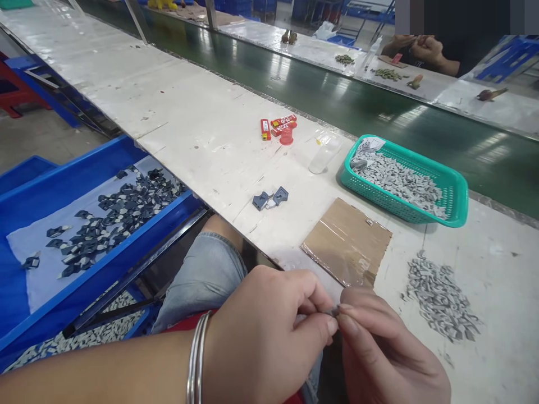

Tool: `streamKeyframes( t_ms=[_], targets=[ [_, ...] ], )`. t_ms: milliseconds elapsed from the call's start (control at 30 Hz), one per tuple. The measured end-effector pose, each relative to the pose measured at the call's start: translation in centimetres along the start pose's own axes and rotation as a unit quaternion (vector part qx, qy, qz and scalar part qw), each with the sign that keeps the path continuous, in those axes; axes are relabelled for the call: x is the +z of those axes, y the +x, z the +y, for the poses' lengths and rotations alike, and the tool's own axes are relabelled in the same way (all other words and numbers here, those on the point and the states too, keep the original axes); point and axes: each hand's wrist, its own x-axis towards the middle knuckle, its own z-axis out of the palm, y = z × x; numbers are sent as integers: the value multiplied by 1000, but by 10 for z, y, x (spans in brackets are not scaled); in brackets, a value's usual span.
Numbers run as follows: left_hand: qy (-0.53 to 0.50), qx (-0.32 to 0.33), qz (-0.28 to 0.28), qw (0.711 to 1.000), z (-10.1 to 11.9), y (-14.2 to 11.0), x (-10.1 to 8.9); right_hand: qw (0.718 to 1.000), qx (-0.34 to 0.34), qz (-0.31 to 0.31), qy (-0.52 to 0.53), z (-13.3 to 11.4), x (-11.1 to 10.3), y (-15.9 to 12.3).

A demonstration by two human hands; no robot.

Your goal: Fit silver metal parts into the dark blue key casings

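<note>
left hand [263,331] | right hand [385,350] | together, both clamped on small grey piece [334,312] | bottom center | cardboard sheet [345,241] just above

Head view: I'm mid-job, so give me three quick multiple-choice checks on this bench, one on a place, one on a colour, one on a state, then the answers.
1. Where is the teal mesh basket?
A. In the person's lap
B. On the white bench, beyond the cardboard sheet
C. On the floor

2. What colour is the tray of dark parts?
A. Red
B. Green
C. Blue

3. How are the left hand and right hand placed?
A. Their fingers meet at a small dark piece
B. Both lie flat on the bench
C. Both are inside the basket

Answers:
1. B: the basket sits on the bench, past the cardboard.
2. C: the tray's rim shows blue around the white cloth.
3. A: the fingertips of both hands close in on the piece.
</note>
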Motion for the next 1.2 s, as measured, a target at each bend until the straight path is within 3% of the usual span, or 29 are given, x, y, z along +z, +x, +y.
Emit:
streamKeyframes(
  t_ms=[333,700,1033,1200],
  targets=[
    [-42,-27,-21,999,0,-1,1,999,-19,-8,-28,0,-3,-2],
    [136,55,59,987,-1,-3,3,999,27,-9,-27,-2,-1,-2],
    [175,82,60,979,-4,-5,5,999,20,-39,-25,4,-5,-4],
    [160,74,60,982,-2,-5,5,999,28,-21,16,8,-4,-3]
  ],
)
